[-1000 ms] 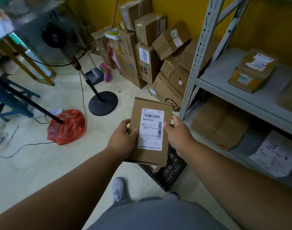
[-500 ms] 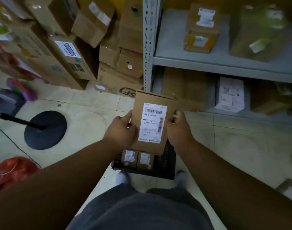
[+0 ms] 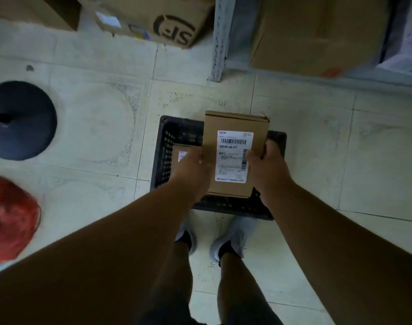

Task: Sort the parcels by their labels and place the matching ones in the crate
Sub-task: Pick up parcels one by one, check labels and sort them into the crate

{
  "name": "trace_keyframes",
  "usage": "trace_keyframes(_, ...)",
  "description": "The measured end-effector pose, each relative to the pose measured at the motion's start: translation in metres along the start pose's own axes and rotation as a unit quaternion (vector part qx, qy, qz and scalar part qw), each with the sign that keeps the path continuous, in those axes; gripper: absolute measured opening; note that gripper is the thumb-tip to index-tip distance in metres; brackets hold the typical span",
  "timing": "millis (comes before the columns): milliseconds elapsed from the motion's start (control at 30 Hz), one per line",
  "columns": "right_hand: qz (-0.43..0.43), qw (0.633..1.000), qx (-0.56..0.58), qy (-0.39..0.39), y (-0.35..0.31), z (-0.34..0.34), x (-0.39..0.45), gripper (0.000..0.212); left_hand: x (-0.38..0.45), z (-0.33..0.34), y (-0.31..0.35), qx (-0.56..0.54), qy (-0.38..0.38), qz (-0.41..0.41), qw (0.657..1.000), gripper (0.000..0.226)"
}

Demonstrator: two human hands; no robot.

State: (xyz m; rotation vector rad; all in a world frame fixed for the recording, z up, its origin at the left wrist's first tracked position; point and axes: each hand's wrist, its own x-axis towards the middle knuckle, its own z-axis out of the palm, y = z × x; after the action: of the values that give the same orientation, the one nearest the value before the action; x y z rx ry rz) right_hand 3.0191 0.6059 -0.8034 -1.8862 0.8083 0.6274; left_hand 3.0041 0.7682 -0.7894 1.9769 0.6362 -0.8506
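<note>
A: Head view, centre of frame: your left hand [image 3: 192, 170] and right hand [image 3: 267, 165] each grip a side edge of the parcel [image 3: 235, 153], label up, directly over the black crate [image 3: 174, 146] on the floor.

B: Is there room inside?

A: Another parcel [image 3: 180, 152] lies at the crate's left. I'd judge you should lower yours level on the right side and let go only once it rests.

A: What does the held parcel [image 3: 235, 154] hide?
B: Most of the crate [image 3: 163, 158] and its boxed contents [image 3: 179, 154].
A: And the label [image 3: 233, 156]?
B: Its fine print is too small to read; the frame edge cuts the red bag [image 3: 11, 219].
</note>
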Motion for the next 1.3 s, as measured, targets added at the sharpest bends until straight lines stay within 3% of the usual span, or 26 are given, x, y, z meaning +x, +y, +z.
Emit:
trace_keyframes(233,0.054,0.998,-0.024,-0.002,0.120,0.091,0.099,0.025,0.109,0.067,-0.115,0.038,-0.023,-0.036,0.998,0.027)
trace_keyframes(367,0.055,0.997,-0.022,-0.048,0.156,0.153,0.142,0.027,0.168,0.072,-0.162,0.048,0.001,-0.066,0.997,0.038)
trace_keyframes(500,0.041,0.996,-0.014,-0.081,0.171,0.202,0.173,0.015,0.211,0.065,-0.189,0.089,0.033,-0.093,0.991,0.059)
trace_keyframes(567,0.036,0.992,-0.039,-0.111,0.172,0.219,0.184,0.025,0.223,0.064,-0.195,0.112,0.031,-0.117,0.986,0.076)
trace_keyframes(633,0.022,0.988,-0.076,-0.132,0.172,0.231,0.190,0.033,0.232,0.065,-0.198,0.134,0.020,-0.147,0.980,0.079)
trace_keyframes(867,-0.031,0.963,-0.194,-0.182,0.167,0.234,0.185,0.031,0.232,0.075,-0.204,0.285,0.008,-0.181,0.941,0.092)
trace_keyframes(1067,-0.032,0.927,-0.261,-0.266,0.149,0.222,0.181,0.030,0.223,0.077,-0.187,0.345,-0.004,-0.141,0.928,0.074)
trace_keyframes(1300,-0.046,0.945,-0.279,-0.164,0.089,0.176,0.153,0.028,0.180,0.056,-0.127,0.310,-0.014,-0.010,0.950,0.061)
